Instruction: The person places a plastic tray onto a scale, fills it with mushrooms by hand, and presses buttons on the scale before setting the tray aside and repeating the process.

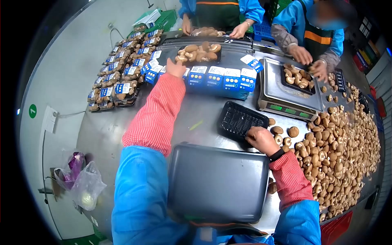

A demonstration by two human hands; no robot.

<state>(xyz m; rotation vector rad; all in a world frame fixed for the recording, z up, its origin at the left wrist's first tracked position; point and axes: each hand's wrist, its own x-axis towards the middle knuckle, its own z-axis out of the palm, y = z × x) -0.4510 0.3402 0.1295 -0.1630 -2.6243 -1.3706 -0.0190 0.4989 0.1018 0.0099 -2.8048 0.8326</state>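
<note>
My left hand point(175, 69) reaches forward, fingers apart, at the near left corner of a black tray of shiitake mushrooms point(199, 53). Just below it runs a row of blue-and-white labels point(214, 78). My right hand point(262, 140) has its fingers curled over the near right corner of a black plastic tray point(241, 118), which has no mushrooms in it. Several loose mushrooms point(277, 130) lie right beside that hand. In front of my body sits a large grey flat-topped box or lid point(218, 181).
A scale point(290, 108) bears another tray of mushrooms point(298, 77), with a co-worker's hands point(310, 61) over it. A large mushroom heap point(339, 151) covers the right side. Labelled packs point(122, 73) are stacked at left. Another person's hands point(241, 30) are at the far side.
</note>
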